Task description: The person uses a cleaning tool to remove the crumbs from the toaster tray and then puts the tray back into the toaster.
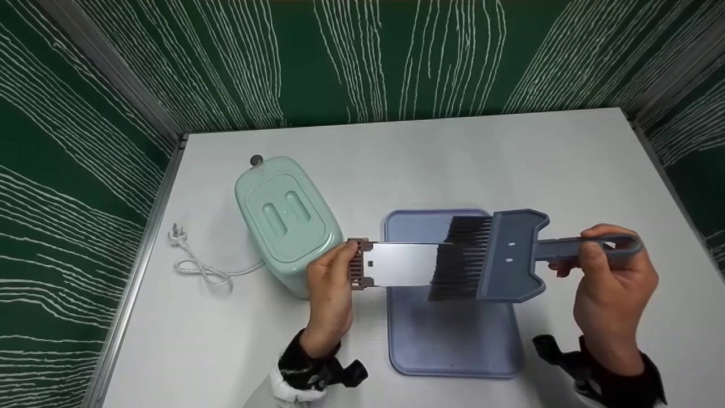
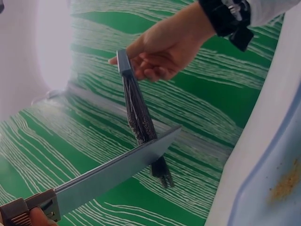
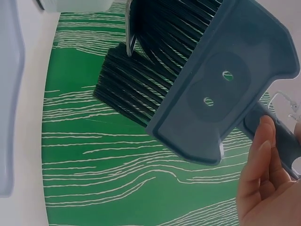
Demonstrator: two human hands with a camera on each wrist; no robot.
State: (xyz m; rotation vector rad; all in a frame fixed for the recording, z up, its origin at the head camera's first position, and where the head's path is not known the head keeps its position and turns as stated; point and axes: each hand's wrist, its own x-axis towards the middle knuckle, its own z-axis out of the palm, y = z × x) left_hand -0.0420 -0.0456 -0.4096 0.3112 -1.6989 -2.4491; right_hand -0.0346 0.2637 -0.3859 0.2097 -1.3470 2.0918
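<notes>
My left hand [image 1: 331, 283] pinches the brown slotted plastic end of a flat metal crumb tray [image 1: 399, 263], held level above the table. My right hand [image 1: 614, 289] grips the looped handle of a wide blue-grey brush [image 1: 512, 258] with black bristles. Those bristles [image 3: 131, 84] meet the far end of the crumb tray, and its edge sits in among them in both wrist views. Below both, a blue-purple shallow tray [image 1: 425, 360] lies on the table. Brown crumbs [image 2: 284, 186] show on it in the left wrist view.
Left of the blue tray stands a mint-green toaster [image 1: 297, 238] with two elongated slots on top and a dark knob. Its white cord and plug [image 1: 178, 233] lie on the table at left. Green patterned panels [image 1: 391, 62] surround the white table [image 1: 447, 164].
</notes>
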